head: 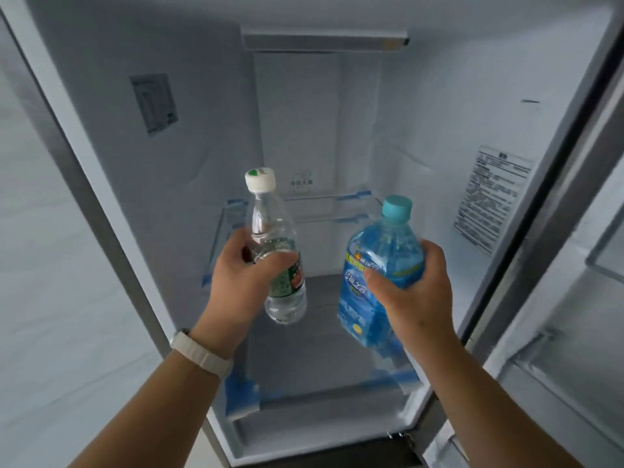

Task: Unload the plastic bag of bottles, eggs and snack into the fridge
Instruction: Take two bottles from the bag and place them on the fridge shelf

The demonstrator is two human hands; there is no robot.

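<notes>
- Left hand (241, 278) grips clear water bottle (277, 251) around its middle, fingers curled over the green-red label; white cap up, bottle tilted slightly.
- Right hand (417, 285) clamps blue bottle (380, 275) at its upper body, thumb across the label; teal cap on top.
- Both bottles held in the air in front of open fridge (422, 106), apart from each other, above a glass shelf (324, 336).
- Blue tape (241, 391) on shelf corners.
- Pale wristband (201, 351) on left wrist.
- Fridge door (574, 332) open at right, sticker (491, 197) on inner wall.
</notes>
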